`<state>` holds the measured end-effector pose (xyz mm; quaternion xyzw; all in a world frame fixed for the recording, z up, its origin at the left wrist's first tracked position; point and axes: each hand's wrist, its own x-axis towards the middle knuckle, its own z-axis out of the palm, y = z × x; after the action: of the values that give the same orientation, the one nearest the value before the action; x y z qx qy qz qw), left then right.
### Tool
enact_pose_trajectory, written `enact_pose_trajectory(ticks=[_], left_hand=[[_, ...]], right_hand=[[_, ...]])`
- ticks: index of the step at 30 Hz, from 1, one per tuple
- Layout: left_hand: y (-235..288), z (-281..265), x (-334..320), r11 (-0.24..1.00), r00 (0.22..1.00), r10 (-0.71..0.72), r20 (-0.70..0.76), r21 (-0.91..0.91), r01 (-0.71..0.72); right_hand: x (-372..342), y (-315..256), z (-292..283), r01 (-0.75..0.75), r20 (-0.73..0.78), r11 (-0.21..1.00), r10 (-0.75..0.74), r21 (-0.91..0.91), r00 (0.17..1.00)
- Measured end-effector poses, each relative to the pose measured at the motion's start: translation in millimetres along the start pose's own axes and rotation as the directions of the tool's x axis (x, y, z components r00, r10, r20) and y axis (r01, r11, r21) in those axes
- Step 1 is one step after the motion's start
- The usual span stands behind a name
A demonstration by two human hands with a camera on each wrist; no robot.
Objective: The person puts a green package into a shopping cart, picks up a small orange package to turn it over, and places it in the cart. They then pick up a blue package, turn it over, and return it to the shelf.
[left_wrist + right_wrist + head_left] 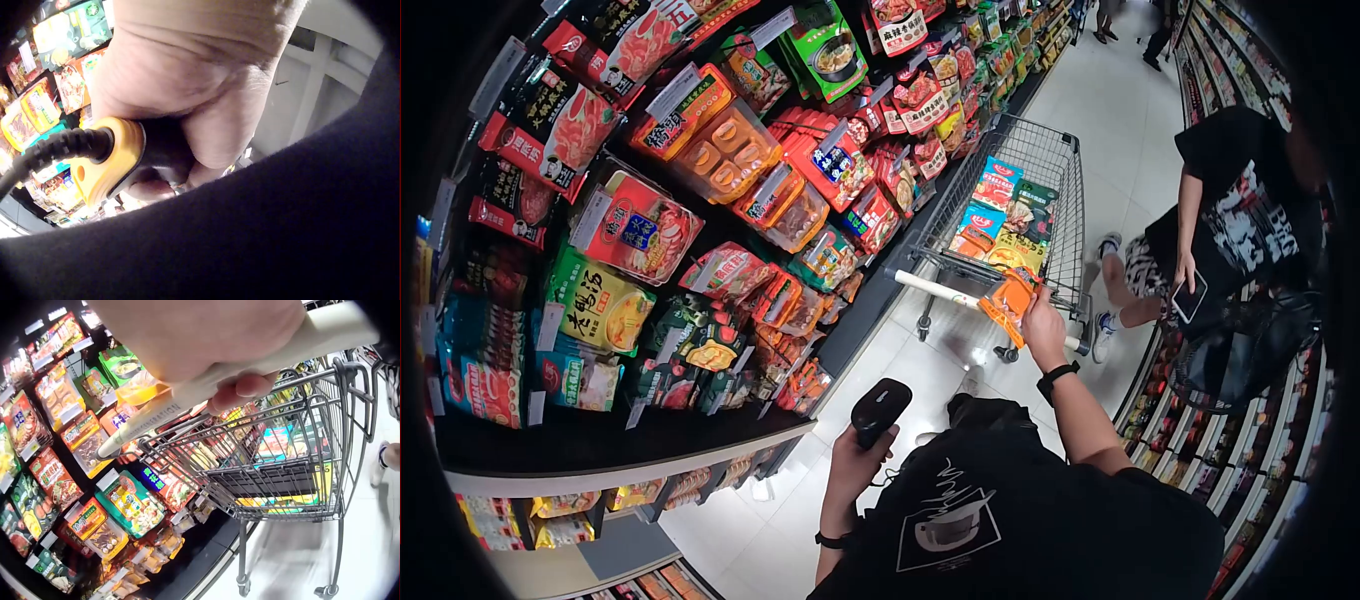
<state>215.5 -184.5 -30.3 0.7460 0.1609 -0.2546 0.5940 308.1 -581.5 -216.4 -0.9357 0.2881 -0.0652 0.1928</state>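
A black handheld barcode scanner (882, 408) is gripped in my left hand (858, 462), in front of my body and pointing up. The left wrist view shows its yellow and black butt (122, 159) with a coiled cable (56, 153). My right hand (1045, 325) holds an orange food packet (1008, 300) at the right part of the shopping cart's pale handle (930, 287). In the right wrist view the fingertips (250, 385) curl beneath the handle, and a yellow-orange edge of the packet (140, 392) shows beside the hand. Several food packs (1025, 215) lie in the wire cart (1065, 160).
A shelf of hotpot packs and trays (640, 225) runs along the left. To the right stands a person in black (1250, 190), holding a phone (1190, 298), near another shelf (1230, 470). The tiled aisle (1125, 120) leads forward, with other people far off.
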Motion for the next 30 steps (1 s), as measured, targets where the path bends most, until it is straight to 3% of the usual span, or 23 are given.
enact_pose_trajectory(ticks=[8,12,13,15,18,27,30], left_hand=[[-13,-9,-11,0.998,0.995,0.005,-0.097,-0.056,-0.010],[0,-12,-13,0.998,0.992,-0.050,-0.113,-0.055,0.044],[0,-13,-9,0.998,0.991,-0.053,-0.120,-0.033,0.049],[5,-14,0,0.998,0.991,-0.056,-0.122,-0.030,0.053],[24,-11,20,0.996,0.989,-0.080,-0.126,0.015,0.083],[63,10,74,0.993,0.994,0.060,-0.096,0.105,-0.050],[59,11,88,0.994,0.995,0.023,-0.092,0.107,-0.013]], right_hand=[[39,-11,-2,-0.027,-0.021,0.999,0.028,0.042,0.999],[85,20,19,-0.006,-0.100,0.907,0.053,0.421,0.994],[98,29,25,-0.028,-0.045,0.761,0.074,0.648,0.996],[123,40,35,-0.065,0.051,0.310,0.051,0.949,0.997],[131,28,5,-0.149,0.139,0.173,0.069,0.974,0.988],[169,14,-12,-0.193,0.195,0.138,0.004,0.971,0.981],[181,15,-3,-0.222,0.212,0.251,0.067,0.942,0.975]])
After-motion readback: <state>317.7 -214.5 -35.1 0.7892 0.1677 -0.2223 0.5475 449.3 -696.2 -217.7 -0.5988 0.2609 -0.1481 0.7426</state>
